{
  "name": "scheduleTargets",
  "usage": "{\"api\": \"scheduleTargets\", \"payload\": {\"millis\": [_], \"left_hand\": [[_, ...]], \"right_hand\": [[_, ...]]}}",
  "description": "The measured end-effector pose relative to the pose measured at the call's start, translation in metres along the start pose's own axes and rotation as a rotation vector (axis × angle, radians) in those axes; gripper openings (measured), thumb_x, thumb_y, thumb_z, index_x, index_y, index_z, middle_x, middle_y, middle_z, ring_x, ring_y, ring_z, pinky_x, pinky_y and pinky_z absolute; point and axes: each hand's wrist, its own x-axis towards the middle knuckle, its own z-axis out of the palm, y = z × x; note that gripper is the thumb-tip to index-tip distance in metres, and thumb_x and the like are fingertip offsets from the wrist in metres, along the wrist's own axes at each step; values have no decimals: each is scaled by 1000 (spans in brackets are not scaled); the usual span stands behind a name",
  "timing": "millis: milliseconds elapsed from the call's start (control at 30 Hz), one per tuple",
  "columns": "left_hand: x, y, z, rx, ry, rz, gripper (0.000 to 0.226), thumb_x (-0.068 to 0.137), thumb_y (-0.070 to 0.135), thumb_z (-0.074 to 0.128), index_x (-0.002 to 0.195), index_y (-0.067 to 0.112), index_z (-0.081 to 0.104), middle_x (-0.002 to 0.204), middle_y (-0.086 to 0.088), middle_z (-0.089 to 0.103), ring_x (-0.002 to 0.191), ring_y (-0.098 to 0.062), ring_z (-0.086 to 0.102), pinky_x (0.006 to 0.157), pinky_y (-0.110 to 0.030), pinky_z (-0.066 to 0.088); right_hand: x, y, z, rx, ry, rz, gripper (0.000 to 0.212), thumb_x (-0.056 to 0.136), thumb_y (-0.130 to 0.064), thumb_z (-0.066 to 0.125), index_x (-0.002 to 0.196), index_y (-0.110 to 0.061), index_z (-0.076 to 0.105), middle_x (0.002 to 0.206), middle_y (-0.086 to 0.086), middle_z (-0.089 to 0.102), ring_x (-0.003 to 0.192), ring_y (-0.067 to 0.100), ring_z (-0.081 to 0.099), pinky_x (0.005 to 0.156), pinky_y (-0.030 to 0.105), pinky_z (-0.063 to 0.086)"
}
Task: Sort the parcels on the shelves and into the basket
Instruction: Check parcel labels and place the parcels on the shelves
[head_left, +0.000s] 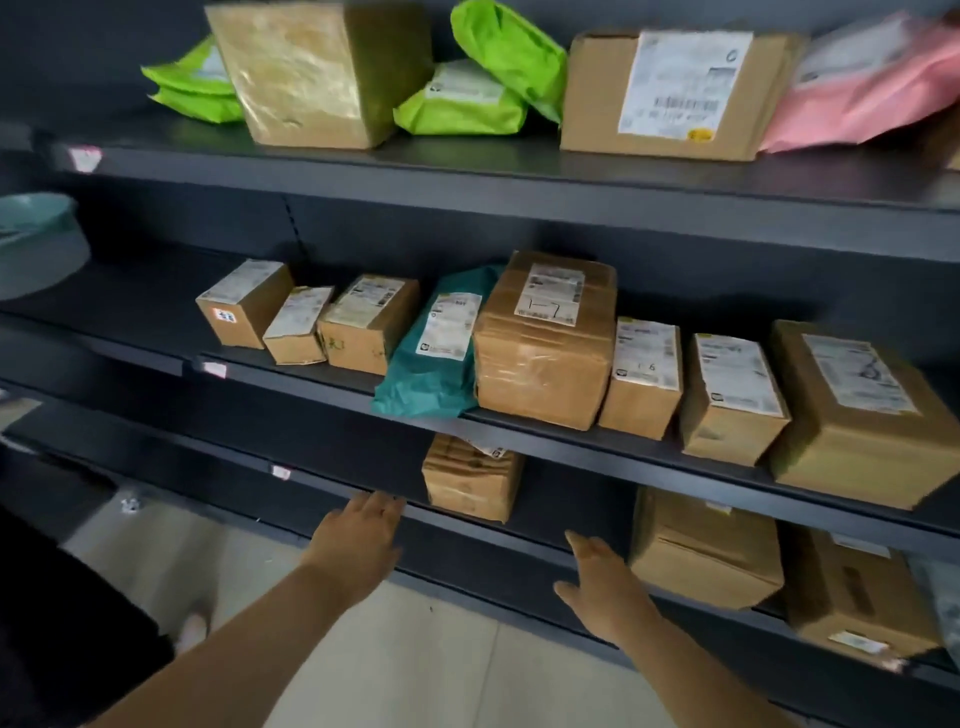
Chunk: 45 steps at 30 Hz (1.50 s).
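Observation:
Dark metal shelves (519, 171) carry parcels on three levels. The top level has green bags (462, 101), a taped box (317, 73), a labelled carton (670, 91) and a pink bag (872, 83). On the middle level stands a row of several small cartons, a teal bag (436, 353) and a larger taped box (545, 343). On the lower level a small taped box (470, 480) stands between my hands. My left hand (363, 535) reaches toward the shelf edge, open and empty. My right hand (602, 582) is open too, just left of a brown carton (701, 551).
A pale teal basket (36, 244) shows at the left edge on the middle level. Another carton (857, 592) sits at the lower right. Light floor tiles (415, 649) lie below the shelves. My dark clothing fills the bottom left corner.

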Motion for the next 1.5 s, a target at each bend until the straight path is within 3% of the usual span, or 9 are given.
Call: {"api": "scheduleTargets", "payload": {"millis": [267,500,633,733,833,933,1200,1400,1500], "left_hand": [[138,-26,102,-155,117,5,70,95,43,46,151,18,13,153,-2,24,138,-23,26,109,-38,33],[231,-20,157,-432,223,93,75,92,33,58,151,28,12,150,-8,31,129,-26,41,105,-29,34],[245,-12,175,-520,403,110,55,88,26,65,139,21,45,135,-8,50,119,-22,51,100,-25,38],[239,-4,183,-601,462,132,52,80,27,74,129,19,57,122,-3,56,109,-16,55,92,-17,39],[227,10,192,-683,486,166,51,75,28,79,122,17,62,112,5,55,100,-7,53,86,-7,35],[219,28,194,-724,507,217,50,73,31,80,118,16,64,105,10,53,96,-2,52,80,0,34],[231,83,181,-640,484,298,45,86,25,68,129,17,57,128,-2,55,115,-14,53,98,-17,37],[235,86,170,-492,392,290,43,90,29,61,132,24,52,126,-3,55,109,-18,55,95,-32,45],[221,84,156,-346,337,310,52,95,36,51,144,30,36,141,-2,43,121,-22,47,93,-35,47]], "right_hand": [[147,-1,60,142,244,-94,71,93,-28,56,151,-24,14,152,3,24,136,23,35,107,33,35],[244,-8,103,132,413,-274,69,90,-22,60,147,-33,23,156,-5,6,133,23,36,109,35,35],[254,-1,120,168,624,-277,41,90,-19,59,128,-27,46,147,-3,22,112,22,53,95,29,46],[242,13,129,215,712,-319,34,88,-14,62,118,-25,50,136,-6,28,101,12,50,85,17,40],[223,30,137,210,749,-333,34,85,-13,65,114,-26,51,132,-10,27,100,5,44,88,13,38],[209,48,137,191,766,-291,37,85,-16,65,117,-27,49,135,-10,24,112,8,47,96,19,41],[198,89,116,-26,781,-149,51,93,-19,52,141,-26,35,149,-3,22,131,17,32,101,27,40],[195,101,106,-120,695,-147,62,92,-19,53,147,-26,27,153,0,20,134,22,32,109,30,34],[189,101,102,-112,641,-143,65,93,-21,52,150,-26,21,156,1,16,140,23,25,114,33,26]]}}
